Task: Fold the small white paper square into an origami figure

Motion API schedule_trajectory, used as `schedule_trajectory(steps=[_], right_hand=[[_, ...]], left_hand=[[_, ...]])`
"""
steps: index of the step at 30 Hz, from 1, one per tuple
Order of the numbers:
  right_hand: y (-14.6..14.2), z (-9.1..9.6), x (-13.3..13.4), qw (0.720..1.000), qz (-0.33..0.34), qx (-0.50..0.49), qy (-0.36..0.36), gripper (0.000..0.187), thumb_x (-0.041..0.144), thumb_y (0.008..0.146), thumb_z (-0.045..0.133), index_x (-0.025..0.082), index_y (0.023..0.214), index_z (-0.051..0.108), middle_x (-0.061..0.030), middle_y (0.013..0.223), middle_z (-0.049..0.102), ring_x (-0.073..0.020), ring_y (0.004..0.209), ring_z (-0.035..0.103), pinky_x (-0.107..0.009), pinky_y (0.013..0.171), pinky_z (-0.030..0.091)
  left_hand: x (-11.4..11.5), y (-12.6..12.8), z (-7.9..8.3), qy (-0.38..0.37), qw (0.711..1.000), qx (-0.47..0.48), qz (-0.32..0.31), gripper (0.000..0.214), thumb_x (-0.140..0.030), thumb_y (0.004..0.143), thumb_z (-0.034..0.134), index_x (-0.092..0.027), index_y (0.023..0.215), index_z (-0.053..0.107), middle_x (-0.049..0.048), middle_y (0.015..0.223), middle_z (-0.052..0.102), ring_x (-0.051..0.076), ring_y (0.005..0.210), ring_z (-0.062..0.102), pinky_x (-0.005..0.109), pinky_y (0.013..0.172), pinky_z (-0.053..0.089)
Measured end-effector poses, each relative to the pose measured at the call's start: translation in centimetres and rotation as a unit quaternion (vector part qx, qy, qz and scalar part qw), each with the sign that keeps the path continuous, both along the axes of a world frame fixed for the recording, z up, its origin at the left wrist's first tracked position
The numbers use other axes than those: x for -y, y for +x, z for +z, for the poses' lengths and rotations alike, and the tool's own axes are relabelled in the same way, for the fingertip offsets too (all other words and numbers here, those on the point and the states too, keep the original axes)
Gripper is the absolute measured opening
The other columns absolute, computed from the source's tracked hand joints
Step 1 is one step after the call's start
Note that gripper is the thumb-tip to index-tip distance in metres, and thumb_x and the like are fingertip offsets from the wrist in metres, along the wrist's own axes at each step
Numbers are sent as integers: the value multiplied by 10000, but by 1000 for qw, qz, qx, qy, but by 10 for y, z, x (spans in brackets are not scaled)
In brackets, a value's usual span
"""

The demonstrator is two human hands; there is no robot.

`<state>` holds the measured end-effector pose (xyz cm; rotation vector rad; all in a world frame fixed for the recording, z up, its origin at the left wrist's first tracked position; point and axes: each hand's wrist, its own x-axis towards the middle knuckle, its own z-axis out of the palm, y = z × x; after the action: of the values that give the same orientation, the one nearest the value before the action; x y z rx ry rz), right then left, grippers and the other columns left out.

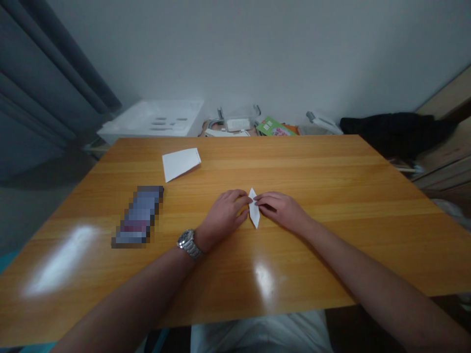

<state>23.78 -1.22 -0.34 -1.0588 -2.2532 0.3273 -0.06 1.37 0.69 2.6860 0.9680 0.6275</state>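
A small piece of folded white paper (253, 214), narrow and pointed at both ends, lies on the wooden table between my two hands. My left hand (228, 211), with a metal watch (189, 243) on its wrist, presses its fingertips against the paper's left edge. From the other side, the fingers of my right hand (281, 208) are closed on the right edge. Both sets of fingertips meet near the paper's upper half and cover part of it.
A white sheet (180, 163) with a raised edge lies at the back left of the table (331, 171). Nearer me is a pixelated phone-like device (140, 215). Behind the table are a white tray (147, 117), a green booklet (274, 127) and dark cloth (393, 132).
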Motion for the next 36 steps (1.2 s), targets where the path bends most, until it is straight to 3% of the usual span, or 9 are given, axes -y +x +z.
schedule_trajectory(steps=[9,16,23,36], right_hand=[[-3,3,2,999,7,-36,-31,145,202,973,611,235,1077,707,-80,1127,753,-225,1044,709,-416,935,580],[-4,2,3,1000,18,20,-5,185,191,971,607,233,1124,701,-101,1159,737,-251,1094,688,-449,953,575],[-4,0,4,999,20,28,6,129,205,971,619,241,1039,722,-97,1139,735,-250,1084,688,-454,941,577],[-9,7,6,1000,-2,3,-28,89,198,981,592,231,1000,672,-91,1124,721,-247,1070,662,-429,931,547]], left_hand=[[1,2,6,7,1000,-2,-17,197,-335,1015,559,-220,1148,648,76,1157,653,225,1043,622,378,941,509],[2,3,6,0,1000,-19,-11,174,-309,1009,569,-197,1113,653,76,1118,675,223,1005,636,362,898,520],[2,3,7,-7,1000,-26,-12,138,-276,1001,578,-203,1063,678,78,1134,672,217,1026,637,352,909,524],[-1,2,1,-40,999,35,-7,84,-248,972,613,-199,1018,662,61,1111,657,209,1022,619,348,910,516]])
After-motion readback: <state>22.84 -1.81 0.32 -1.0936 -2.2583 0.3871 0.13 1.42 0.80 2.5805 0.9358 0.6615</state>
